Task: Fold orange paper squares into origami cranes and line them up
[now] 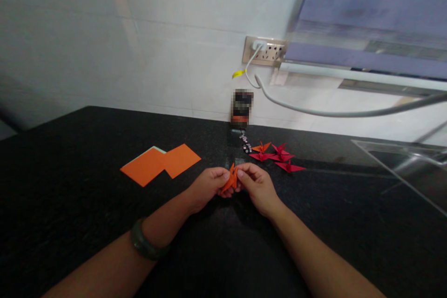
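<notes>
Orange origami [231,179] part-hidden between left hand [208,187], right hand [257,187].

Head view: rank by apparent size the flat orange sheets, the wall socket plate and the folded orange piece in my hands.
1. flat orange sheets, largest.
2. wall socket plate, though it sits farther back, so true size is unsure.
3. folded orange piece, smallest, partly covered.
</notes>
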`<state>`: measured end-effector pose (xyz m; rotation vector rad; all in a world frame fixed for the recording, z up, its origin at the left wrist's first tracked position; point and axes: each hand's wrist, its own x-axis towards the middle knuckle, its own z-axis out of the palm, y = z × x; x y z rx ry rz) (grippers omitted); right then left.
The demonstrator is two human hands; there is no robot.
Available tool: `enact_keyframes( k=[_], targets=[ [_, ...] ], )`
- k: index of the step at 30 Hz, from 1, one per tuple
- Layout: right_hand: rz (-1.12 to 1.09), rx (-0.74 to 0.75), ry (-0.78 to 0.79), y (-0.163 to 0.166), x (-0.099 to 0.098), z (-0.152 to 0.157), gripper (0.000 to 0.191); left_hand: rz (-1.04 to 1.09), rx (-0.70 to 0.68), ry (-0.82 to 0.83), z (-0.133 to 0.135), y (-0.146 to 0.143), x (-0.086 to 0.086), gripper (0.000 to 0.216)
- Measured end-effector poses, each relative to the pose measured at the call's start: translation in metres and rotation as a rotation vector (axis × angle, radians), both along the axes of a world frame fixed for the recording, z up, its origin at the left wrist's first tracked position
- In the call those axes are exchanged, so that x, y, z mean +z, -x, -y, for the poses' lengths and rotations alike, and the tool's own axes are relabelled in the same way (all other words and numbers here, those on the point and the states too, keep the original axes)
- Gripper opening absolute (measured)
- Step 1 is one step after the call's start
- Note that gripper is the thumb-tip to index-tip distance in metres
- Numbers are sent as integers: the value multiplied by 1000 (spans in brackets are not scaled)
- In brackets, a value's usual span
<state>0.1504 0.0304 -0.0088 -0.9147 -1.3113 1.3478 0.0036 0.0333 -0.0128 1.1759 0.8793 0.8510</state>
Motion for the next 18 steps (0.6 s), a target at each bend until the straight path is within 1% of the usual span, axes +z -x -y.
enact_keyframes(
  k=[5,9,14,16,18],
  targets=[
    [3,-12,1,-1,1,-1,12,-13,1,11,0,0,1,29],
    [32,-26,-46,-2,2,-3,17,-14,-6,8,-1,0,0,28],
    [144,-57,-106,-4,-2,-4,8,-37,38,19,-1,-1,1,28],
    [224,-94,-169,-4,-3,-5,4,-46,51,4,0,-1,2,27],
    [298,-119,-297,-5,-5,-4,1,-53,55,-6,0,0,2,26]
  ],
)
